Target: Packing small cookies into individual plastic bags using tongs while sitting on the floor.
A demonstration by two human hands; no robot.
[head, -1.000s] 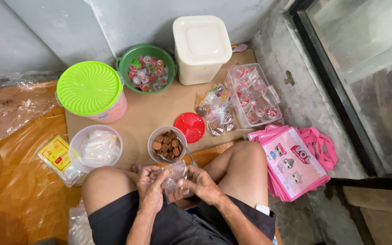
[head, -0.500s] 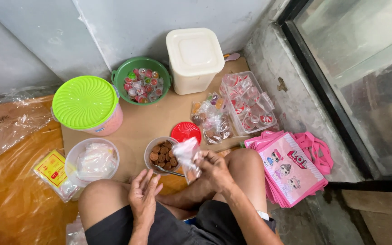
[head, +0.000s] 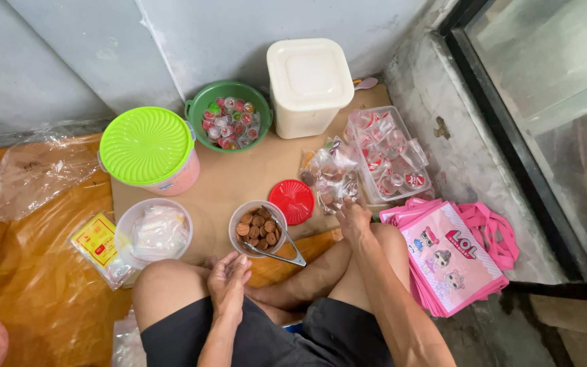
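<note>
My right hand point(head: 353, 219) reaches forward past my knee, its fingertips on a small clear bag of brown biscuits point(head: 338, 196) at the near edge of a pile of similar filled bags point(head: 327, 171). My left hand point(head: 229, 275) hangs loosely curled and empty over my left shin, just below a clear round jar of brown biscuits point(head: 259, 228). Metal tongs point(head: 281, 253) lean on the jar's rim. The jar's red lid point(head: 292, 201) lies beside it on the cardboard sheet point(head: 239, 178).
Behind stand a pink bucket with a green lid point(head: 147, 146), a green bowl of jelly cups point(head: 229, 122), a white square tub point(head: 307, 76) and a clear tray of packets point(head: 390, 158). Pink tote bags point(head: 453, 255) lie right; a tub of plastic bags point(head: 157, 231) and yellow packet point(head: 96, 241) left.
My right hand has carried the small filled bag from my lap, past the jar, to the pile on the right. My left hand let go and dropped to my leg.
</note>
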